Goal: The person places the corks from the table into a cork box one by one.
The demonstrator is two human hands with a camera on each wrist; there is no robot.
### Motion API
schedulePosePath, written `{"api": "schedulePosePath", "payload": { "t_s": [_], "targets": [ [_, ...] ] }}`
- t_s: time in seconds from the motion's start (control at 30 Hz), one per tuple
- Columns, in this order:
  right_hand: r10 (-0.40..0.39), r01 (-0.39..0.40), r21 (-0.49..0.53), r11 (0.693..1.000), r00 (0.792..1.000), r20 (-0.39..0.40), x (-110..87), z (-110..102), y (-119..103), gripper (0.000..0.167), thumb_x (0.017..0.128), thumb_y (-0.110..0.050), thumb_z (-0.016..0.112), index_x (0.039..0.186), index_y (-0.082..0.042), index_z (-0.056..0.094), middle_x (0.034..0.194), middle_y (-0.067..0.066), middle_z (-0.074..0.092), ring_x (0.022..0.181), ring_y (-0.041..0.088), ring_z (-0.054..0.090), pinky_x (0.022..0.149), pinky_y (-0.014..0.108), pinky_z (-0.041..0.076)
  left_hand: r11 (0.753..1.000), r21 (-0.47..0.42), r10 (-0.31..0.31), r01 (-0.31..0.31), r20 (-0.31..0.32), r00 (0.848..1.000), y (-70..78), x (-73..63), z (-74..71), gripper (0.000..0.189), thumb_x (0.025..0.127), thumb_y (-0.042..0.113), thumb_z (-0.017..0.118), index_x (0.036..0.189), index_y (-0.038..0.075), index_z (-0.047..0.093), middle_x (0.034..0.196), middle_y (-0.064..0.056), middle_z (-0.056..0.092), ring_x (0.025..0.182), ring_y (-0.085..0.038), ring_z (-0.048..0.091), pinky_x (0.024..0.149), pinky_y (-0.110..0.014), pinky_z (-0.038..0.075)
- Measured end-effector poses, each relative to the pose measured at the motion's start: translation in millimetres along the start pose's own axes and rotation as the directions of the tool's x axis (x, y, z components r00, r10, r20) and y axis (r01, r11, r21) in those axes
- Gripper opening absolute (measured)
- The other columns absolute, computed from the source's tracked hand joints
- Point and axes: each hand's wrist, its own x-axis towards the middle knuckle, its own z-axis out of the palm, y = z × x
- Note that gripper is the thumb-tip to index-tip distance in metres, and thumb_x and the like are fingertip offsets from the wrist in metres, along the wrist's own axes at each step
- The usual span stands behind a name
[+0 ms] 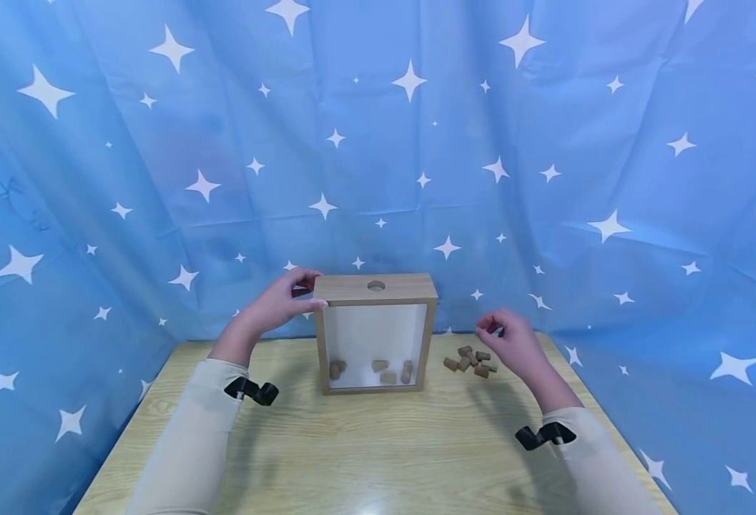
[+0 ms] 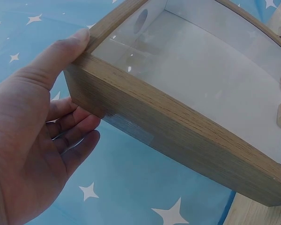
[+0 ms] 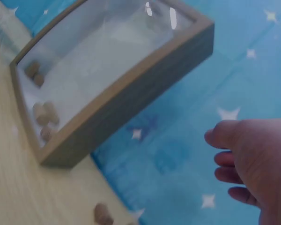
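A shallow wooden box (image 1: 428, 343) with a see-through front and a round hole (image 1: 376, 286) in its top stands upright on the table. Several corks (image 1: 388, 377) lie inside along its bottom. My left hand (image 1: 281, 300) holds the box's upper left corner, thumb (image 2: 68, 49) on the front edge and fingers behind. Right of the box, my right hand (image 1: 509, 340) hovers above a loose pile of corks (image 1: 464, 363). Its fingers (image 3: 227, 174) are loosely curled, and no cork shows between them and the thumb.
The box and the pile are toward the far edge of the light wooden table (image 1: 352, 450). A blue curtain (image 1: 378, 143) with white stars hangs behind and at both sides. Black wrist mounts (image 1: 252, 390) sit on both sleeves.
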Motion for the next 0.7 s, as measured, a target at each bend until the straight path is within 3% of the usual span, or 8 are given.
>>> {"api": "schedulePosePath", "payload": {
  "t_s": [0.37,0.53,0.7],
  "targets": [
    [0.094,-0.094,-0.007,0.996,0.995,0.039,-22.3,13.5,41.1,0.013,0.105,-0.012,0.078,0.116,-0.005,0.075,0.108,0.009,0.071,0.099,0.027,0.068,0.074,0.033,0.058,1.000,0.004,-0.001,0.001,0.000,1.000,1.5,-0.2,0.4,0.079,0.098,0.047,0.086,0.161,0.012,0.051,0.153,-0.016,0.054,0.147,-0.040,0.050,0.119,-0.060,0.046],
    [0.097,-0.096,-0.025,0.995,0.993,0.060,-26.6,21.9,56.5,0.016,0.104,-0.010,0.080,0.116,-0.002,0.076,0.105,0.010,0.073,0.095,0.027,0.070,0.070,0.033,0.059,1.000,0.013,-0.003,0.003,-0.001,1.000,-0.8,1.4,0.6,0.081,0.098,0.049,0.085,0.161,0.012,0.051,0.154,-0.015,0.053,0.148,-0.039,0.049,0.120,-0.059,0.046],
    [0.087,-0.087,-0.012,0.996,0.994,0.071,-30.6,31.6,68.7,0.013,0.099,-0.003,0.081,0.110,0.001,0.075,0.106,0.014,0.073,0.093,0.027,0.069,0.076,0.034,0.058,1.000,0.005,-0.003,0.003,-0.002,1.000,-0.8,1.0,0.6,0.079,0.098,0.048,0.085,0.160,0.012,0.052,0.153,-0.015,0.054,0.147,-0.040,0.050,0.119,-0.060,0.047]
  ]
}}
